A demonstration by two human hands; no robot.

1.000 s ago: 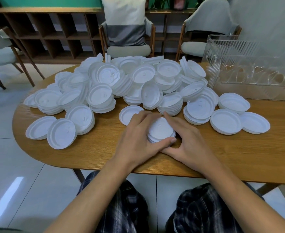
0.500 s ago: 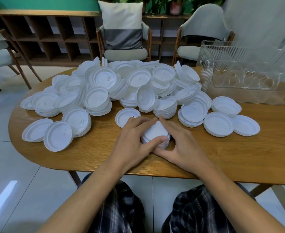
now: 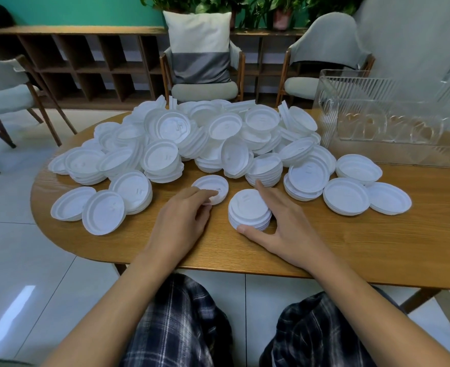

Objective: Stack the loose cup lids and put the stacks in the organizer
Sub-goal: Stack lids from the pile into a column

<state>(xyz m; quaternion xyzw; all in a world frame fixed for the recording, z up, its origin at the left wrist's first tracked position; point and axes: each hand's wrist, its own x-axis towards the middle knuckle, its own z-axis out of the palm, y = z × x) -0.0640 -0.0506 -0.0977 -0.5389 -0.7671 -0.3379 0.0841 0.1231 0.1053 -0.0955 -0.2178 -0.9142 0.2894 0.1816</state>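
Upper limbs: the left forearm (image 3: 128,295) and the right forearm (image 3: 367,300) are bare along their visible length, as are the left hand (image 3: 181,221) and the right hand (image 3: 290,229). Fingernails are short. Lower body: dark navy woven plaid legwear (image 3: 181,327) covers both thighs at the near edge. Pattern: broad white and grey bands crossed by thin pale lines on the dark ground. The fabric lies in soft folds on both the left and right legs.

White lids (image 3: 261,120) on warm brown wood-grain bench (image 3: 351,247). Clear, ribbed organizer (image 3: 377,102); dark navy and white plaid trousers (image 3: 179,327). Teal wall (image 3: 72,11), cushion (image 3: 200,46) half white, half grey.
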